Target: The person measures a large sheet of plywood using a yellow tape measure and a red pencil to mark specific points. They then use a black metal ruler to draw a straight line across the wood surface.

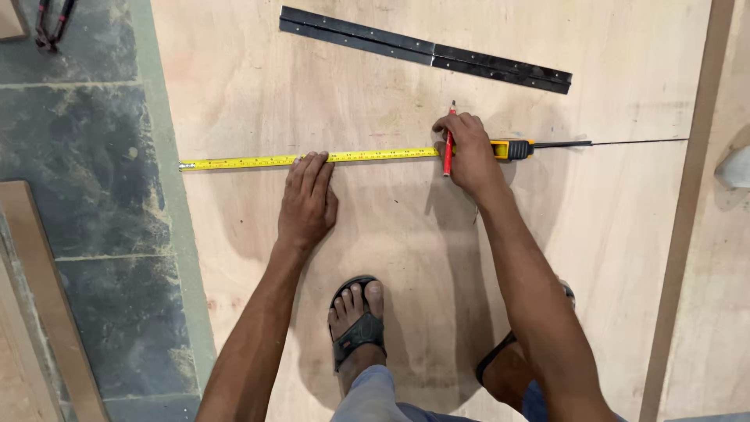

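Head view shows the left hand (307,199) flat, pinning a thin, springy yellow tape measure (312,159) to the plywood sheet (375,234), while the right hand (467,152) grips a light, rigid red pencil (448,152) mid-shaft at the blade.

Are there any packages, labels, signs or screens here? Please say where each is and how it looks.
No packages, signs or screens.
Only printed thing: yellow tape measure blade with dark scale marks, stretched flat across the plywood sheet, pressed by the left hand; its yellow-black case lies beside the right hand.
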